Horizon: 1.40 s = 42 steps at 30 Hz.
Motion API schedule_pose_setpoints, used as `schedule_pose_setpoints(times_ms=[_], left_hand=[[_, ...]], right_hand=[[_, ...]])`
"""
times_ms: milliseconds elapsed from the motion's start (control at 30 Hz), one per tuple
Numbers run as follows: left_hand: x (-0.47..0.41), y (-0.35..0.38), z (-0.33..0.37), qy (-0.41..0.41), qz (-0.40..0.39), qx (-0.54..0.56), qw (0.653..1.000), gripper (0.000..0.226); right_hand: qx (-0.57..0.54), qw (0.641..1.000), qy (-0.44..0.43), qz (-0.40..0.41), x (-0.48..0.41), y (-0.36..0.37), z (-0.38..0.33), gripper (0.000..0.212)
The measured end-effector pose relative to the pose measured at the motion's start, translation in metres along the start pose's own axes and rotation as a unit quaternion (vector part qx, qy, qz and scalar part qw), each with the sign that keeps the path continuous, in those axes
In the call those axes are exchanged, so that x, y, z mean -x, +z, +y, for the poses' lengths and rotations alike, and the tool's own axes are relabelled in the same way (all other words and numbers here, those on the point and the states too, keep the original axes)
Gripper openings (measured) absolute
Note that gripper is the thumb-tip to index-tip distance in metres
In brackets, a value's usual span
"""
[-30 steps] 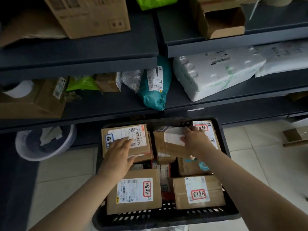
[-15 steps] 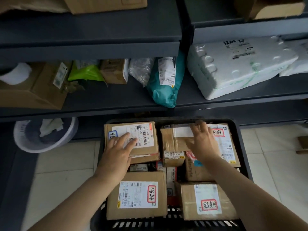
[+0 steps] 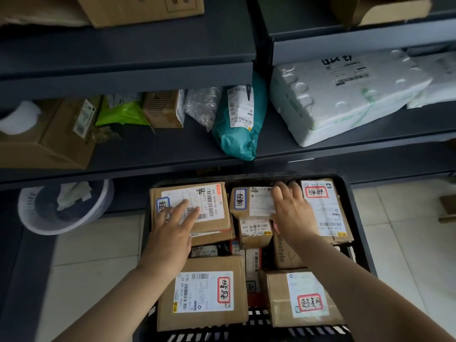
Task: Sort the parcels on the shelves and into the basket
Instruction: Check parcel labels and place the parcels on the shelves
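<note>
The left hand (image 3: 172,225) lay spread flat on the box (image 3: 212,201) in the basket's (image 3: 354,215) far-left corner, likely steadying it. The right hand (image 3: 292,211) curled round the small box (image 3: 255,201) at the far edge, seemingly to lift it toward the shelf (image 3: 148,154).

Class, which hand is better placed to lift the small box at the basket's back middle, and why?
Right. The right hand is on the small box, fingers curled over its far edge. The left hand lies flat on the larger box beside it and would have to shift across.
</note>
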<state>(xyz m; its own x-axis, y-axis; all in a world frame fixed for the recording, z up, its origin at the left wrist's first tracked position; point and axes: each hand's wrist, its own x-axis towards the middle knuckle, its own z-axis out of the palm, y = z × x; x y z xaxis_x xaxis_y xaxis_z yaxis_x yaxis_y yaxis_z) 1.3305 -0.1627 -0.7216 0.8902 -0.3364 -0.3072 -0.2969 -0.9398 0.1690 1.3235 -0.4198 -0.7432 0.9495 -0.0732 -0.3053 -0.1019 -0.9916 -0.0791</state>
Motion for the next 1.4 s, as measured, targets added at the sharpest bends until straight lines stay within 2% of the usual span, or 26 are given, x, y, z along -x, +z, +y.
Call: schedule_pose_setpoints(times_ms=[133, 333, 500, 667, 900, 1000, 1067, 1167, 1233, 1400], left_hand=[[0.0, 0.0, -0.002, 0.013, 0.002, 0.0, 1.0, 0.067], [0.002, -0.004, -0.005, 0.022, -0.006, -0.005, 1.0, 0.066], [0.012, -0.018, -0.006, 0.024, -0.033, -0.027, 0.999, 0.06], [0.033, -0.054, -0.002, 0.023, -0.006, -0.055, 0.998, 0.059], [0.094, -0.128, -0.009, -0.042, 0.087, -0.06, 0.994, 0.053], [0.145, -0.166, -0.019, -0.074, 0.114, -0.079, 0.988, 0.055], [0.185, -0.191, -0.026, -0.105, 0.135, -0.09, 0.981, 0.057], [0.256, -0.232, -0.044, -0.172, 0.177, -0.094, 0.964, 0.059], [0.309, -0.257, -0.059, -0.225, 0.209, -0.116, 0.944, 0.06], [0.451, -0.309, -0.098, -0.359, 0.259, -0.14, 0.886, 0.057]], right_hand=[[0.009, 1.0, -0.023, 0.011, -0.015, 0.002, -0.002, 0.073], [-0.031, 0.999, -0.012, 0.025, -0.017, 0.008, -0.001, 0.059], [-0.012, 0.999, -0.012, 0.034, -0.002, -0.005, 0.005, 0.072], [0.027, 0.999, -0.04, 0.021, 0.031, -0.043, 0.005, 0.081], [0.081, 0.989, -0.121, 0.032, 0.067, -0.117, -0.031, 0.071], [0.093, 0.971, -0.203, 0.081, 0.087, -0.155, -0.063, 0.083], [0.08, 0.958, -0.252, 0.111, 0.101, -0.187, -0.093, 0.08], [0.065, 0.934, -0.335, 0.109, 0.13, -0.25, -0.155, 0.072], [0.076, 0.908, -0.399, 0.105, 0.148, -0.286, -0.198, 0.064], [0.068, 0.84, -0.513, 0.162, 0.194, -0.353, -0.312, 0.062]])
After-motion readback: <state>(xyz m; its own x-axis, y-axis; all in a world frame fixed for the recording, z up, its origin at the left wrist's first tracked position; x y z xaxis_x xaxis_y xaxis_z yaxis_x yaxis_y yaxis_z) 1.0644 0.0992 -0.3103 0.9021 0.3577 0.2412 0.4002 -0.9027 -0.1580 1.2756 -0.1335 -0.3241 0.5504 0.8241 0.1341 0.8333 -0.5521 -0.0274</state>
